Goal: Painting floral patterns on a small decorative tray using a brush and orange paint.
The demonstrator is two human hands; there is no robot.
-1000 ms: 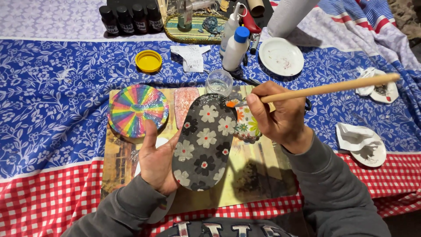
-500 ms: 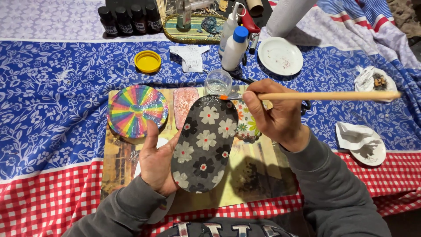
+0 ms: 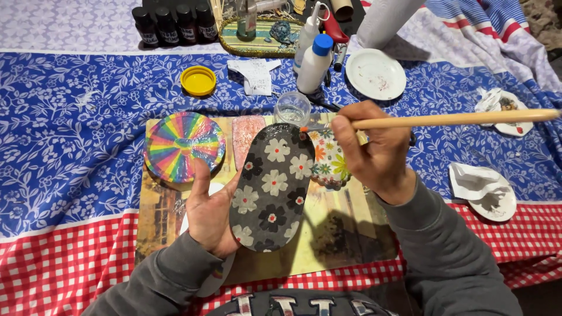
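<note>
A dark oval piece covered in white flowers lies in the palm of my left hand, tilted over a picture mat. My right hand grips a long wooden paintbrush held level. Its tip touches the oval's upper right edge. A small clear cup stands just beyond the brush tip. A rainbow-striped round piece sits left of the oval, and a flowered white piece peeks out under my right hand.
A yellow lid, white glue bottles, dark small bottles and a white plate stand at the back on the blue flowered cloth. Crumpled paper on plates lies to the right.
The brush handle has swung down from a raised slant to level, and its tip has come to the oval's upper edge. My left hand holds the oval as before.
</note>
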